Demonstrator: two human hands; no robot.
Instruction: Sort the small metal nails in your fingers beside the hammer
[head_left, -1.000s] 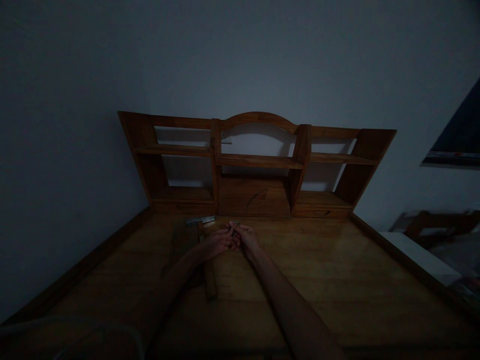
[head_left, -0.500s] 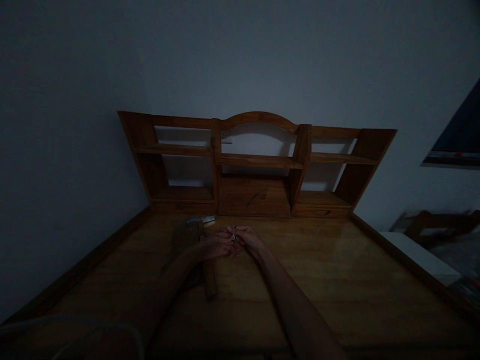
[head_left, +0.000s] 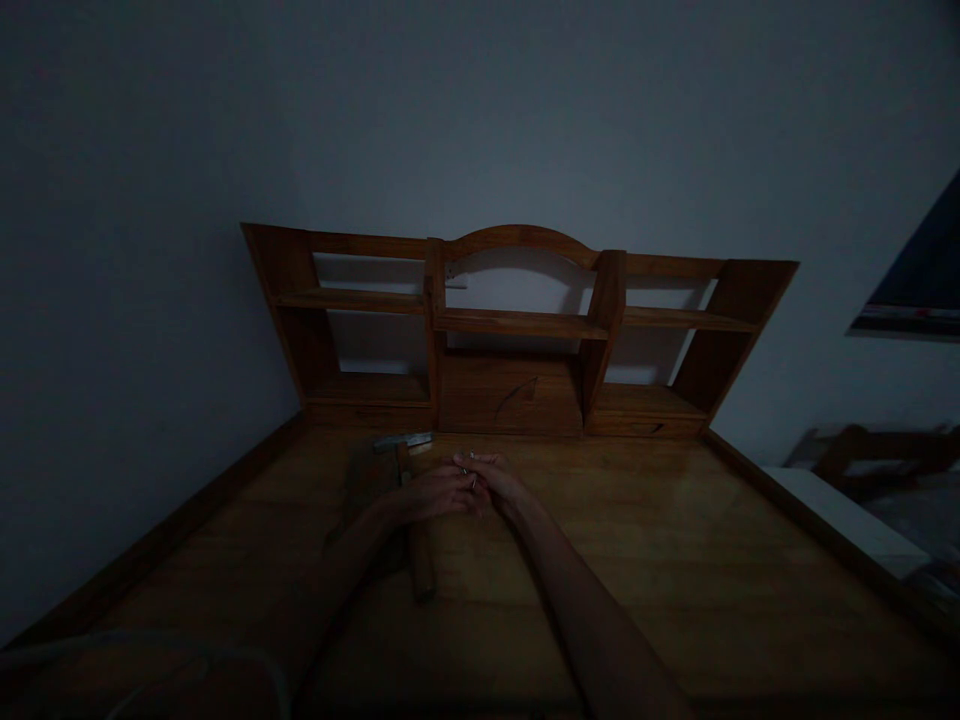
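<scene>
My left hand [head_left: 439,495] and my right hand [head_left: 496,478] meet over the middle of the wooden desk, fingers closed and touching. Between their fingertips shows a small shiny metal piece [head_left: 473,483], too small and dark to name. Both hands seem to grip it. Beneath my left forearm lies a hammer [head_left: 422,575]; its metal head points toward the shelf and its wooden handle toward me. My left hand and wrist hide part of the handle.
A wooden shelf unit [head_left: 517,322] stands along the desk's back edge against the wall. The desk [head_left: 637,560] has raised side edges. A pale cable-like loop [head_left: 255,655] crosses the lower left. Right of the desk are a white surface [head_left: 840,520] and a wooden chair back [head_left: 877,450].
The fingers have shifted slightly around the small metal piece, and its bright parts show at a different angle. The hammer stays where it was.
</scene>
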